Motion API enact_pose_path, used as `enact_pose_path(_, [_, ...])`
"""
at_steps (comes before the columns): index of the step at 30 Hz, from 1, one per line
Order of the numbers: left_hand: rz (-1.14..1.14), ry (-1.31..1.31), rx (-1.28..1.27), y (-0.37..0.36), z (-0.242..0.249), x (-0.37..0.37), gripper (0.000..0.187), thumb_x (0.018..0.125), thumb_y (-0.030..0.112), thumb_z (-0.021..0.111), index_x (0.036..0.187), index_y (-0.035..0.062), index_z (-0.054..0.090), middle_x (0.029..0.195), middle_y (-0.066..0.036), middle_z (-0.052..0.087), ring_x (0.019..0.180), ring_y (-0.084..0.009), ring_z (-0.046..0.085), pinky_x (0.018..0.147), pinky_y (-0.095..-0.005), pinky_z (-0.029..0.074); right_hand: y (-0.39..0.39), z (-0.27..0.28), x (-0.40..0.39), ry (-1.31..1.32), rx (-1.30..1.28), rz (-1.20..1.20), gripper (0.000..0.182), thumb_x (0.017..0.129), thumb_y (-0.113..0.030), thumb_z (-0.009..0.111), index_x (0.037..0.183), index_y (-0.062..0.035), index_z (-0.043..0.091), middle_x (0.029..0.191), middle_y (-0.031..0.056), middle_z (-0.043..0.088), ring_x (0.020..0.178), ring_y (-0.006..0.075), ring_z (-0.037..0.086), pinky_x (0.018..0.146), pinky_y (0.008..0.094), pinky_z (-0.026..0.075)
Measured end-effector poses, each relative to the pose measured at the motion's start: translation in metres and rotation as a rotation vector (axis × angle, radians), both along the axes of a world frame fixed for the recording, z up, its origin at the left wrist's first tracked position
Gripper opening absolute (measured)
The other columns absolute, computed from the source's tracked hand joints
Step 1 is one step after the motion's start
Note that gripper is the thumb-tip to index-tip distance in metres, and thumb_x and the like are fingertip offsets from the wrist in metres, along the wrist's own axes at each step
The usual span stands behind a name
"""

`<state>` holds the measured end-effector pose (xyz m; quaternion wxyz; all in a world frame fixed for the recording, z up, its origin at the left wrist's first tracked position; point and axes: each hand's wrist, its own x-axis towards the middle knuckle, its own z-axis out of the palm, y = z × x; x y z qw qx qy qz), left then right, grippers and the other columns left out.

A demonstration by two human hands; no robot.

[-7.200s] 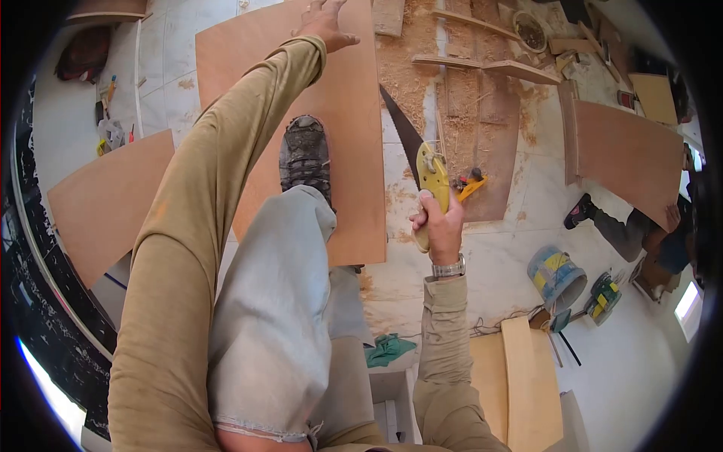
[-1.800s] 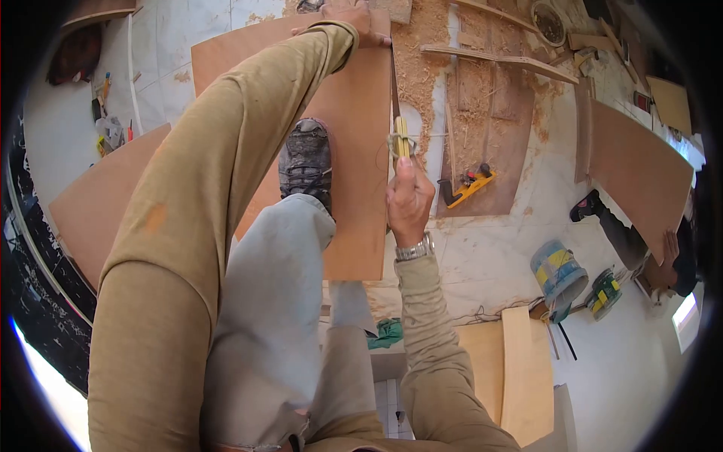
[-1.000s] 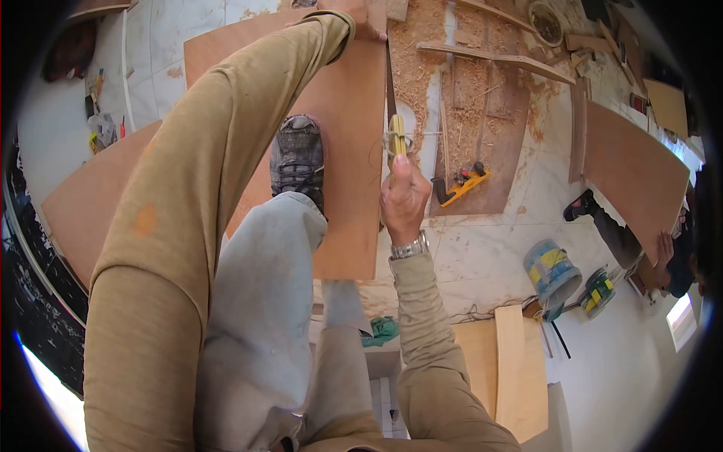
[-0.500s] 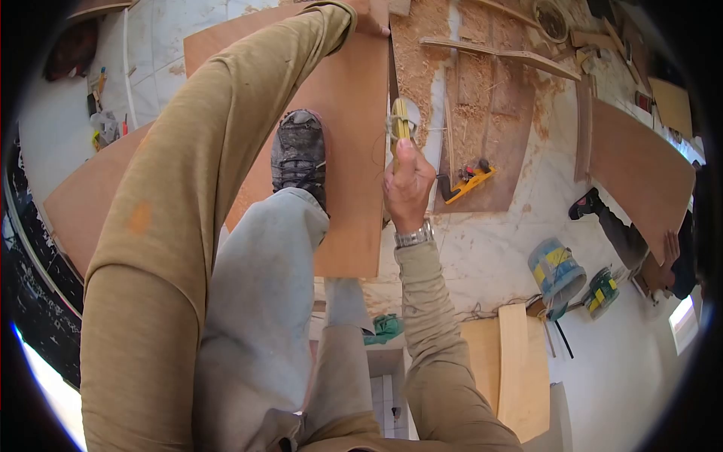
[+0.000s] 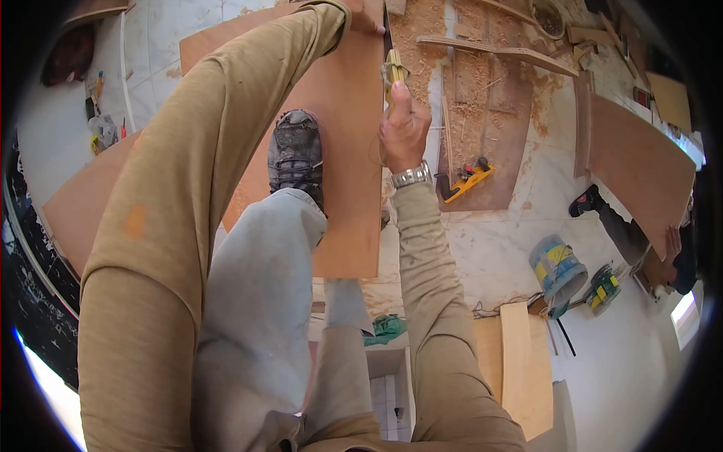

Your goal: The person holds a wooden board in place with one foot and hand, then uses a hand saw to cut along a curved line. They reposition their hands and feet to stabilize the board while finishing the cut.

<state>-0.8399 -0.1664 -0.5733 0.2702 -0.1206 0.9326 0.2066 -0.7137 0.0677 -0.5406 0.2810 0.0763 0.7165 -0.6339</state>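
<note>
A brown plywood sheet (image 5: 348, 113) lies raised in front of me, with my boot (image 5: 295, 154) pressing on it. My right hand (image 5: 403, 129) is closed round the yellow handle of a handsaw (image 5: 393, 69) at the sheet's right edge; the blade is mostly hidden along that edge. My left hand (image 5: 364, 10) reaches far forward and rests on the sheet's far end, its fingers cut off by the top of the view.
Sawdust and wood strips (image 5: 497, 53) cover the floor to the right. A yellow tool (image 5: 467, 178) lies on a dark board. Another plywood sheet (image 5: 640, 162) is held by a person's hand (image 5: 672, 245) at the right. A bucket (image 5: 556, 270) stands nearby.
My right hand has pushed the saw forward along the sheet's right edge, away from me. My left hand and boot have stayed on the sheet.
</note>
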Motion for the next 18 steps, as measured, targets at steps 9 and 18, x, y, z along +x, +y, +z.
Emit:
enact_pose_path(9, [0.008, -0.001, 0.004, 0.0, 0.006, -0.002, 0.121, 0.066, 0.062, 0.086, 0.159, 0.0118, 0.028, 0.16, -0.03, 0.026, 0.147, -0.055, 0.023, 0.116, -0.0696, 0.026, 0.023, 0.041, 0.028, -0.097, -0.019, -0.019, 0.043, 0.106, -0.043, 0.053, 0.083, -0.0064, 0.056, 0.05, -0.0032, 0.04, 0.042, 0.0067, 0.036, 0.042, 0.0265, 0.029])
enact_pose_path(18, [0.024, -0.007, -0.019, -0.003, 0.004, -0.001, 0.121, 0.066, 0.061, 0.086, 0.159, 0.0125, 0.026, 0.161, -0.03, 0.024, 0.148, -0.0546, 0.022, 0.115, -0.0704, 0.026, 0.037, 0.051, 0.046, -0.051, -0.024, -0.024, 0.045, 0.106, -0.043, 0.054, 0.081, -0.006, 0.06, 0.049, -0.0029, 0.042, 0.039, 0.0071, 0.038, 0.039, 0.0266, 0.028])
